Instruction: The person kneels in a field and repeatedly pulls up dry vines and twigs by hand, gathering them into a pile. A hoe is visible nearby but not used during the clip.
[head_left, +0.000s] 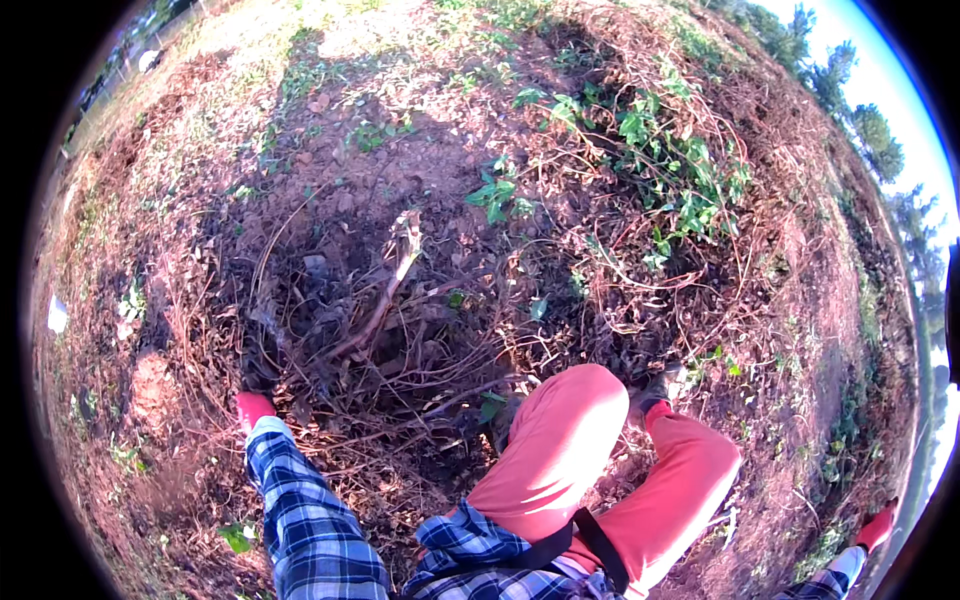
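Note:
My left hand (254, 407), in a glove with a red cuff, reaches down at the left edge of a heap of dry vines and dead leaves (420, 360). Its fingers merge with dark shadow, so I cannot see whether they grip any stems. A thick, broken woody stem (390, 289) juts up from the heap, pale at its upper end. Far out at the lower right rim, my right hand (876, 527) shows as a small red glove, away from the heap. What its fingers do is too small to tell.
Green leafy vines (675, 172) tangle with dry stems at the upper right. Small green plants (495, 196) dot the bare soil (360, 187). My bent knees (570, 420) in salmon trousers are close to the heap. A white object (57, 315) lies at far left; trees (874, 139) line the right rim.

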